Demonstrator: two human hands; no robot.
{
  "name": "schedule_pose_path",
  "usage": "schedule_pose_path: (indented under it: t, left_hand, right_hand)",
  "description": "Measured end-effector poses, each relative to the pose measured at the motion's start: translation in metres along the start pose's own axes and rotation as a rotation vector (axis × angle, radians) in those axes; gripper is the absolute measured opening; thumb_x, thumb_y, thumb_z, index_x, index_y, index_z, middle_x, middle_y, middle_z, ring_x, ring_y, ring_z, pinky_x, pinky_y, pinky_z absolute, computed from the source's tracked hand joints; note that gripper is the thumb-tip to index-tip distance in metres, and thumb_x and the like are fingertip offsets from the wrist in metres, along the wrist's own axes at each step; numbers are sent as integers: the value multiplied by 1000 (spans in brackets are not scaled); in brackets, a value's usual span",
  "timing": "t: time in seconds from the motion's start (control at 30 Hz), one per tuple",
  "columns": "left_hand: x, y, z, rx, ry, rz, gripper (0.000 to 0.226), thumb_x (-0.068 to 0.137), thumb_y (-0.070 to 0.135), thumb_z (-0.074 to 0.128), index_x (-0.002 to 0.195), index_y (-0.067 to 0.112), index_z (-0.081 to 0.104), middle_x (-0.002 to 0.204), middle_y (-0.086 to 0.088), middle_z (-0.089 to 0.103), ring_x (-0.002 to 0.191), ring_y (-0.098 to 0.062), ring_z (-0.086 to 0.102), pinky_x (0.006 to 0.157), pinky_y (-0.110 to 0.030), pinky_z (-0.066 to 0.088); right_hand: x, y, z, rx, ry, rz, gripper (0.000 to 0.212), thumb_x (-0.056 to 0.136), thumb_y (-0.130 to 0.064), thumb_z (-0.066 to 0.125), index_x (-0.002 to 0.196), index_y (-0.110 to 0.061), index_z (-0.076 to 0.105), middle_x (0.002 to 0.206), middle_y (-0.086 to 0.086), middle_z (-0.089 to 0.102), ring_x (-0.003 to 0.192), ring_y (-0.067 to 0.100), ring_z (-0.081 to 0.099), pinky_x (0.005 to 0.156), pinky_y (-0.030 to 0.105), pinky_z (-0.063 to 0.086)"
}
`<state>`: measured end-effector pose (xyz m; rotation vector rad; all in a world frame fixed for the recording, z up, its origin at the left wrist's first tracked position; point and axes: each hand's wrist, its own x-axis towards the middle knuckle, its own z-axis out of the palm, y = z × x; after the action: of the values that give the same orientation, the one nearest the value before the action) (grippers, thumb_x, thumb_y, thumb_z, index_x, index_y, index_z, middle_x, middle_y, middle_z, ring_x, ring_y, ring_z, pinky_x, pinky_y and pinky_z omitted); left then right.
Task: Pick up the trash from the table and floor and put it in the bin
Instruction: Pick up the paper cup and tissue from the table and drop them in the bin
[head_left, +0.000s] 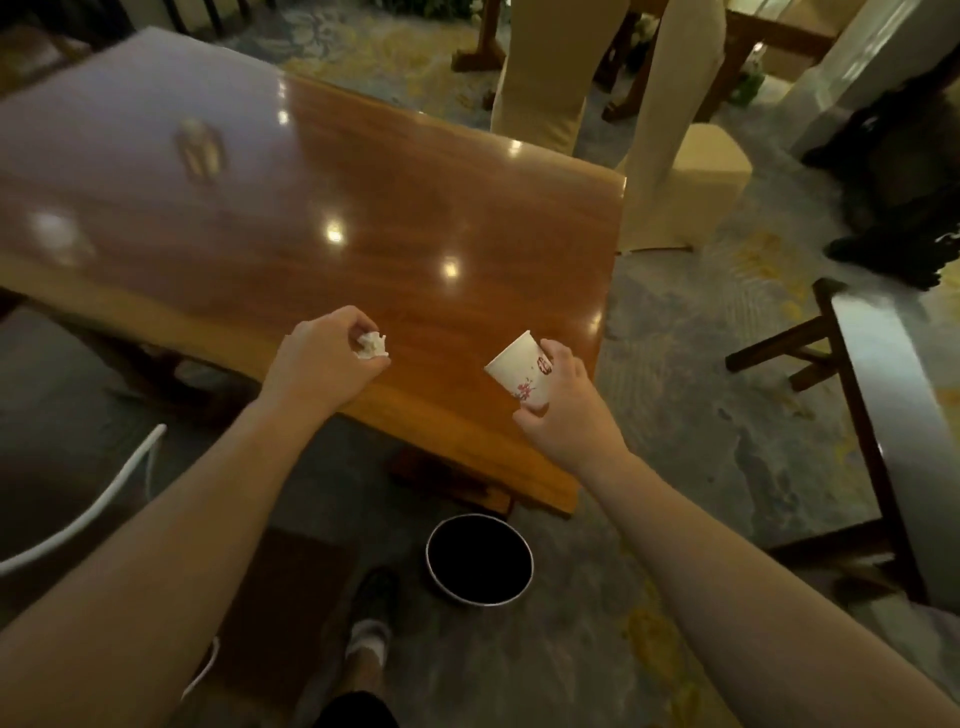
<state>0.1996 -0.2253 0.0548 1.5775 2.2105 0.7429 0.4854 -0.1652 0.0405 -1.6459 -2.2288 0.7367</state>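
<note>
My left hand (322, 358) is closed around a crumpled white tissue (371, 347), held just above the near part of the glossy wooden table (415, 208). A white paper cup (522, 375) with a red flower print is tilted in my right hand (563, 410), over the table's near right corner. Below and between my arms, a round black bin (479, 560) with a metal rim stands open on the carpet, close to the table's base.
Cream-covered chairs (675, 171) stand at the table's far right. A dark wooden bench (878, 426) lies to the right, a chair with a white tube frame (104, 509) to the left. My foot (371, 618) is beside the bin. A dark figure (904, 208) stands at far right.
</note>
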Motion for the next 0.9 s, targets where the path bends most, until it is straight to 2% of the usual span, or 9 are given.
schedule_pose_path:
  t: [0.1,0.2,0.33,0.4,0.47,0.53,0.63,0.77,0.9]
  left_hand:
    - [-54,11,-9,-94,-22,-52,31,76,43,79,98,42,58,84,25,58,74,5,56,57,-13,38]
    - [-92,9,-10,-210,-100,-131,30,75,41,81,97,40,61,89,21,62,79,1,60,58,-16,41]
    - [-121,-11,9,-331,-250,-271,30,74,41,83,98,34,66,90,13,67,82,-4,62,60,-21,43]
    - [-130,-30,29,-370,-312,-317,29,75,41,82,97,32,67,90,10,69,82,-5,63,60,-21,42]
    - [-136,-53,52,-402,-378,-363,28,76,41,81,98,30,67,91,9,69,83,-7,64,61,-22,44]
    - [-142,-72,79,-437,-446,-418,28,77,39,82,99,28,68,92,7,71,85,-10,66,64,-24,47]
    - [-149,-102,129,-470,-556,-521,28,77,33,82,99,23,68,93,3,71,85,-14,68,69,-29,55]
    - [-161,-134,198,-567,-684,-732,23,79,28,82,92,24,64,99,-3,70,88,-17,69,65,-27,57]
    - [-167,-147,257,-661,-738,-896,28,80,26,82,100,17,65,106,-8,70,96,-20,68,71,-30,58]
  right_hand:
    - [-57,10,-10,51,6,-22,86,79,-31,75,148,-33,23,141,1,44,106,15,54,72,23,50]
    - [-106,22,-6,93,0,-7,89,79,-33,77,149,-32,22,144,-1,41,106,9,50,63,15,42]
    - [-159,34,21,184,-13,86,89,79,-34,79,147,-41,22,143,-9,41,109,5,51,61,12,46]
    - [-180,38,43,230,-21,140,88,79,-34,79,146,-42,24,142,-12,42,113,5,52,69,15,52]
    - [-195,41,69,275,-33,206,85,79,-33,79,146,-38,28,138,-12,46,115,7,55,82,26,58]
    - [-207,46,92,309,-41,273,80,79,-33,78,144,-38,32,132,-12,50,113,6,57,87,31,58]
    - [-216,57,132,372,-40,402,76,79,-30,80,139,-42,35,126,-15,55,107,3,59,82,28,57]
    - [-225,83,185,390,-38,563,76,82,-25,81,142,-35,36,126,-10,55,102,2,60,70,18,52]
    - [-235,111,222,406,-51,672,74,82,-25,81,142,-31,37,118,-15,57,92,-3,64,61,13,49]
